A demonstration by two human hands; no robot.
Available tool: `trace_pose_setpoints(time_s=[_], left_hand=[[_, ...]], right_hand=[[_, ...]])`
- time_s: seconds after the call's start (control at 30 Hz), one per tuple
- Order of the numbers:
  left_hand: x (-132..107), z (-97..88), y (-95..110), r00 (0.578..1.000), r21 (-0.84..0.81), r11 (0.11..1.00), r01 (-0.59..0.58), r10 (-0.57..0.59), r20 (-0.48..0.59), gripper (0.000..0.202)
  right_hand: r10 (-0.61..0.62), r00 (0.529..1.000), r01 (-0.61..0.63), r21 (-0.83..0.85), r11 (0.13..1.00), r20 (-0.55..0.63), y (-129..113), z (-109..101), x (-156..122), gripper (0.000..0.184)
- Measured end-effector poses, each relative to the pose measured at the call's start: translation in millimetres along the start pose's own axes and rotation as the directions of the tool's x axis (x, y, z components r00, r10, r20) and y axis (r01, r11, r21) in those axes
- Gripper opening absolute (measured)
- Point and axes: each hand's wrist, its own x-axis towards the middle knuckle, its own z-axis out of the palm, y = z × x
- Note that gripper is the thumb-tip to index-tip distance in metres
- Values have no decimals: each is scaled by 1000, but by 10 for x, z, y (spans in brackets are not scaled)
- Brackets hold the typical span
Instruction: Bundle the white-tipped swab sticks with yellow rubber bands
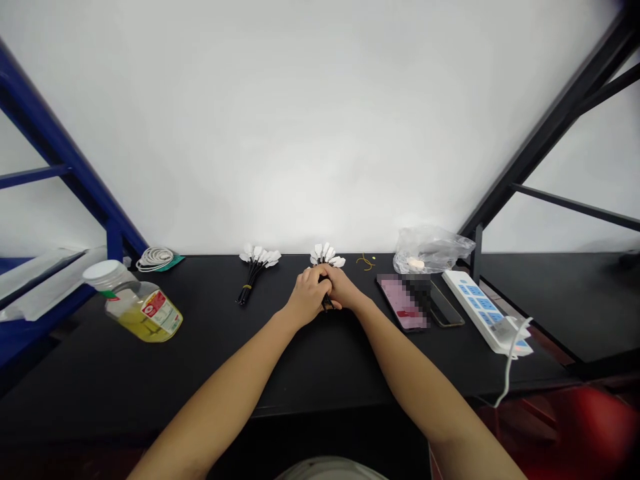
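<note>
Black bench (320, 367), white wall behind. Our left hand (306, 297) and right hand (344, 288) are both closed around a white-tipped black bundle (326, 255), near the bench's back edge, tips pointing away from us. Second bundle (255, 267) lies to the left (yellow band on it, by the look). Phone (403, 301) sits just right. Firm, even pressure from both hands keeps the stems aligned.

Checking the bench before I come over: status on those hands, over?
Left hand and right hand closed on white-tipped bundle. Second bundle apart to the left. Phone beside right hand, not touching.
</note>
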Motion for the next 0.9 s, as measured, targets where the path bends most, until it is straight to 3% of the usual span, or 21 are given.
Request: trace_pose_setpoints(time_s=[0.1, 0.23, 0.33, 0.5, 0.6, 0.7, 0.8, 0.9], left_hand=[[-18, 14, -21, 998, -58, 998, -8, 12, 61, 28], [-68, 27, -80, 987, -117, 993, -1, 20, 161, 21], [-100, 46, -116, 979, -134, 991, -8, 34, 199, 20], [-103, 124, -156, 980, -147, 988, 44, -14, 201, 22], [-83, 168, -199, 978, -176, 976, 126, -92, 189, 23], [-68, 156, -261, 969, -249, 953, 173, -118, 219, 37], [-61, 91, -310, 951, -307, 933, 190, -97, 294, 62], [-54, 13, -326, 925, -249, 942, 223, -124, 360, 83]], right_hand=[[6, 999, -1, -138, 990, 38, 52, 5, -18, 34], [40, 995, -11, -283, 959, 94, 28, -75, -83, 53], [140, 988, -108, -353, 929, 66, -29, -186, -134, 66], [295, 949, -315, -330, 890, -111, -34, -287, -172, 57], [245, 966, -257, -260, 931, -77, 33, -240, -181, 56], [166, 986, -162, -220, 962, -1, 100, -164, -187, 61], [218, 975, -203, -215, 955, 46, 129, -117, -183, 62], [269, 961, -251, -229, 941, 55, 123, -107, -169, 60]])
